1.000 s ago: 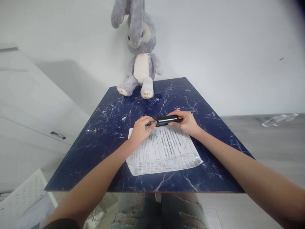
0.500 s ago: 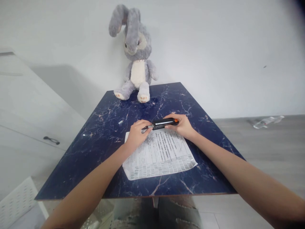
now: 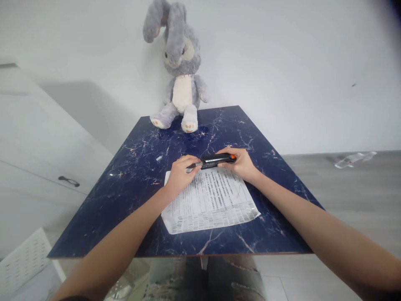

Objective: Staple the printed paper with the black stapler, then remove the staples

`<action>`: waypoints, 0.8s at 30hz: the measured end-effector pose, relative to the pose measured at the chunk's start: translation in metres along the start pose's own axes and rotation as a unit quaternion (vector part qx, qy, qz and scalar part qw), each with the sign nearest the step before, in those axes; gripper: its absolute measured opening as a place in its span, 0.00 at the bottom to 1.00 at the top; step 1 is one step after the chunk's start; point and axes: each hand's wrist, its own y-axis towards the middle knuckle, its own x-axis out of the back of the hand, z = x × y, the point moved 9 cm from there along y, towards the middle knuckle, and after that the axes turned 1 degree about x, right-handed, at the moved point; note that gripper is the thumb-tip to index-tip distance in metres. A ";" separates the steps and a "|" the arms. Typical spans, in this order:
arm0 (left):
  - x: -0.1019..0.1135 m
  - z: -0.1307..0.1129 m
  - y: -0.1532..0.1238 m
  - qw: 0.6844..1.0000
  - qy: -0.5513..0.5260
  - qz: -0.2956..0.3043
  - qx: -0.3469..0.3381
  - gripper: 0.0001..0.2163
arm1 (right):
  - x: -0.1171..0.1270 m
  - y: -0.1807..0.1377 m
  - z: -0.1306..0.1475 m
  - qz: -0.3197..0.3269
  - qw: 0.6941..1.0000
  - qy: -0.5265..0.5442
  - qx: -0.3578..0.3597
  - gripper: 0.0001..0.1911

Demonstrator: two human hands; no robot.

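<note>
Right hand (image 3: 242, 165) wraps stapler (image 3: 216, 160); left hand (image 3: 181, 174) pinches its thin end; both well inside table (image 3: 125, 196) edges. Paper (image 3: 216, 205) near front edge.

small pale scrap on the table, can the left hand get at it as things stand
Probably yes: the left hand is close to the scrap, with only bare tabletop between. It pinches a slim metal part at the end of the black stapler, so it would likely need to let go first.
</note>
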 end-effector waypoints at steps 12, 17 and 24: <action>-0.001 0.014 -0.002 1.000 -0.005 0.022 0.019 0.08 | 0.012 0.004 -0.014 0.000 0.997 0.065 -0.038 0.19; -0.005 0.015 -0.001 0.994 -0.067 0.083 0.019 0.10 | 0.024 0.007 -0.026 -0.004 0.990 0.120 -0.068 0.22; -0.007 0.007 -0.002 0.988 -0.124 0.079 0.056 0.22 | -0.017 -0.003 0.011 0.142 0.985 0.091 -0.042 0.17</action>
